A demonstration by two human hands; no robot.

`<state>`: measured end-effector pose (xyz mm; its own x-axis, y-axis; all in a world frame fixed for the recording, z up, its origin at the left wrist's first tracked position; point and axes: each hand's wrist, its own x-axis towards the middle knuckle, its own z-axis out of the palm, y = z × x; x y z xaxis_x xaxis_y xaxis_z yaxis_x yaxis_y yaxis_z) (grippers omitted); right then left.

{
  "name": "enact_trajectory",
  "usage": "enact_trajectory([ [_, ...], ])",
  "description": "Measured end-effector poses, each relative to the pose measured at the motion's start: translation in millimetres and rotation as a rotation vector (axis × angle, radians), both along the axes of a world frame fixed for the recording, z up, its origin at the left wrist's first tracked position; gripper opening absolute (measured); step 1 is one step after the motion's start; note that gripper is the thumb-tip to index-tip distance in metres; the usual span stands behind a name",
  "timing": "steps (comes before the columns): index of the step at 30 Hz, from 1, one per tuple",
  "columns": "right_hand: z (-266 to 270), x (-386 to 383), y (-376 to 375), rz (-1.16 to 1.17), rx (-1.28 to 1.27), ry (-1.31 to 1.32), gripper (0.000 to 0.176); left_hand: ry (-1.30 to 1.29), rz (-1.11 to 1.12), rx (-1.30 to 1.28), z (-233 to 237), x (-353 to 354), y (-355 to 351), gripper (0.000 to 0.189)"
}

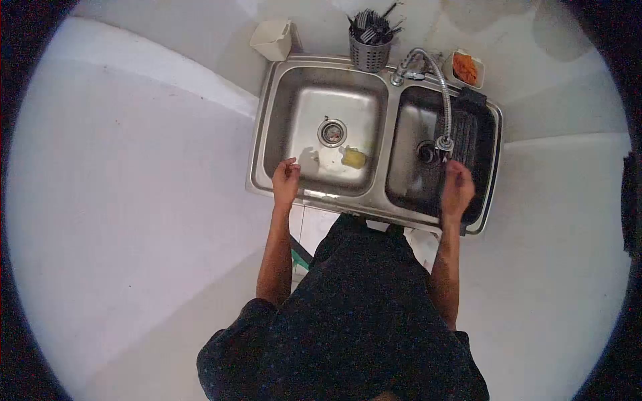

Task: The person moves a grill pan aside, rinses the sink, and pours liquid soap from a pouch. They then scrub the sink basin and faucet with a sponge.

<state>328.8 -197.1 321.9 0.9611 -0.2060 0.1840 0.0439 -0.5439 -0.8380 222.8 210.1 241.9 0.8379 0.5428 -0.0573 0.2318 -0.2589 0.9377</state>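
The right hand (458,187) is held under the faucet head (444,143) in the right basin (409,175), grip unreadable; the left hand (286,180), grip apart and empty, is seen at the front rim (374,208). Water could be splashed off the palm onto the desk (134,167).

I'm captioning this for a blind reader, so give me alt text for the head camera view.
Seen from above, a person at a double steel sink holds the right hand under the faucet spout, while the left hand is at the sink's front rim. A small yellow object lies in the left basin.
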Motion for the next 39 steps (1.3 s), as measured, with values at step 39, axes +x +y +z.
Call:
enact_trajectory([
  [39, 14.9, 48.3, 138.0, 0.273, -0.068, 0.218, 0.023, 0.259, -0.398, -0.070, 70.0, 24.2, -105.4, 0.028],
])
